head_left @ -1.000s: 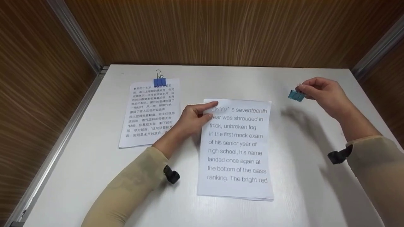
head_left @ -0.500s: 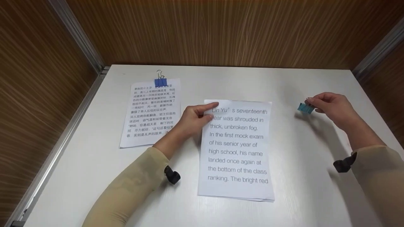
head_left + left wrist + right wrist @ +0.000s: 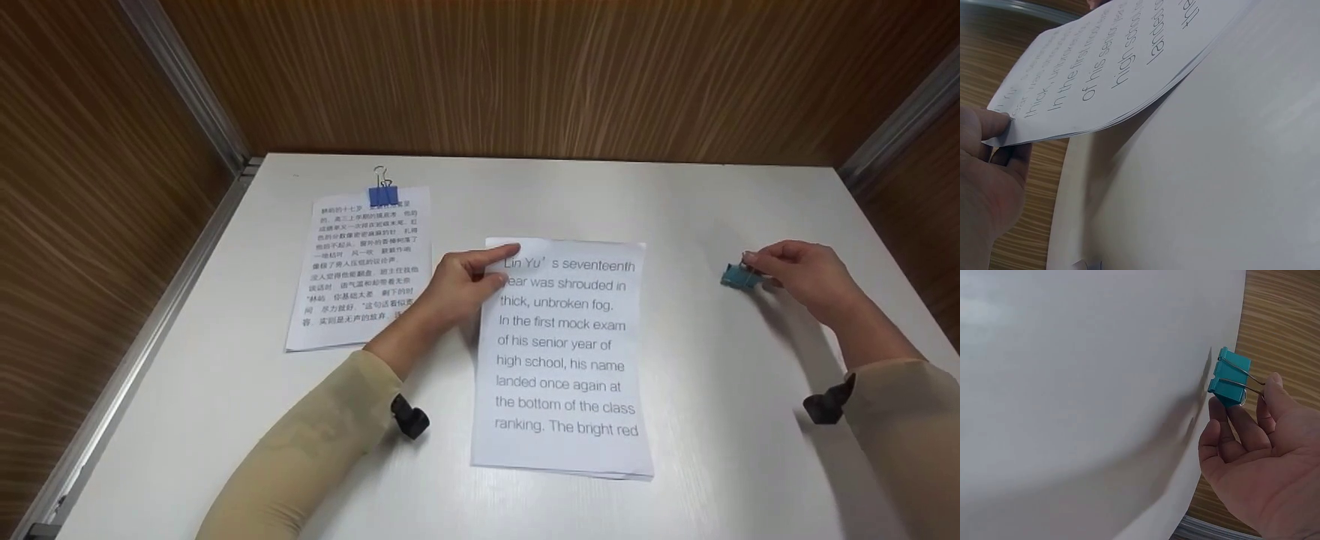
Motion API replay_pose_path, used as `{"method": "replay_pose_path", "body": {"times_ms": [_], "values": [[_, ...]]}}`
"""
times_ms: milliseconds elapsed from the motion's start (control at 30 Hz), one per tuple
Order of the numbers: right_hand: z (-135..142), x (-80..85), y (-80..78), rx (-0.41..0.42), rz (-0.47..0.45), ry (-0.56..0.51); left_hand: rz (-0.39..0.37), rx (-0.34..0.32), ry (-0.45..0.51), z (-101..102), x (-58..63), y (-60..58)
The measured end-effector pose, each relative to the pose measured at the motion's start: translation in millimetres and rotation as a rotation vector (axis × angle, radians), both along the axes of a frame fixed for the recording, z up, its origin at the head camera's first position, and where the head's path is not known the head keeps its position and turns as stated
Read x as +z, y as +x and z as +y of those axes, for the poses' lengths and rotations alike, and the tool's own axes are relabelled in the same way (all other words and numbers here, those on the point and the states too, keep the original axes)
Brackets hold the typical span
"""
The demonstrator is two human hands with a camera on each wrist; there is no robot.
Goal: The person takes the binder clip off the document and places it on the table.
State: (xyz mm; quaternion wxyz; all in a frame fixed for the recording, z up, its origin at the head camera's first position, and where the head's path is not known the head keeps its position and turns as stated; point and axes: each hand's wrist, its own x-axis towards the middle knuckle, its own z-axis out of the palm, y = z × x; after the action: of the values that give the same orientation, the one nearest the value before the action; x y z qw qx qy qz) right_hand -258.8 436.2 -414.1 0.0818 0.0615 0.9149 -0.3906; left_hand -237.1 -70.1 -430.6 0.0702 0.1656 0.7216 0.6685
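Observation:
Between thumb and fingers, my left hand (image 3: 461,285) pinches the upper left corner of a stack of printed paper sheets (image 3: 562,360) with English text. That corner is raised off the table in the left wrist view, where the sheets (image 3: 1106,73) curve and their edges fan slightly apart. Off to the right, my right hand (image 3: 806,281) holds a teal binder clip (image 3: 741,276) by its wire handles. From the right wrist, the clip (image 3: 1234,373) shows its folded spine to the left, with thumb and fingers at the wire ends.
On the left lies another paper stack (image 3: 356,277) with Chinese text, a blue binder clip (image 3: 383,196) on its top edge. My left forearm overlaps its lower right. The white table (image 3: 712,450) is enclosed by wood-grain panels (image 3: 525,82) at the back and sides.
My right hand has moved right and toward me, lower in the head view, carrying the teal binder clip. The left hand and its paper stack stay in place.

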Motion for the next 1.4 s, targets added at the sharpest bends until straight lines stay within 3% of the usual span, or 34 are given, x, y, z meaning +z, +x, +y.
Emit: {"method": "replay_pose_path", "body": {"times_ms": [300, 633, 767, 900, 1000, 1200, 1400], "values": [[0.9, -1.7, 1.2, 0.015, -0.03, 0.033, -0.065, -0.008, 0.024, 1.3, 0.2, 1.0], [0.3, -0.2, 2.2, 0.028, -0.046, 0.058, -0.055, 0.003, 0.021, 4.2, -1.8, -3.6], [-4.5, 3.1, 5.2, -0.03, -0.001, 0.054, -0.07, 0.018, 0.022, 6.2, -5.5, -7.8], [-21.0, 7.8, 9.8, -0.063, 0.102, 0.081, -0.095, 0.047, -0.022, 6.6, -10.0, -10.5], [-40.4, 12.5, 18.6, -0.021, 0.188, 0.125, -0.113, 0.066, -0.078, 8.2, -13.7, -13.1], [-84.0, 18.0, 43.8, 0.145, 0.392, 0.168, -0.121, 0.065, -0.166, 11.6, -15.8, -18.2], [-122.4, 18.9, 67.3, 0.283, 0.464, 0.247, -0.115, 0.032, -0.244, 16.3, -15.6, -20.0]]}}
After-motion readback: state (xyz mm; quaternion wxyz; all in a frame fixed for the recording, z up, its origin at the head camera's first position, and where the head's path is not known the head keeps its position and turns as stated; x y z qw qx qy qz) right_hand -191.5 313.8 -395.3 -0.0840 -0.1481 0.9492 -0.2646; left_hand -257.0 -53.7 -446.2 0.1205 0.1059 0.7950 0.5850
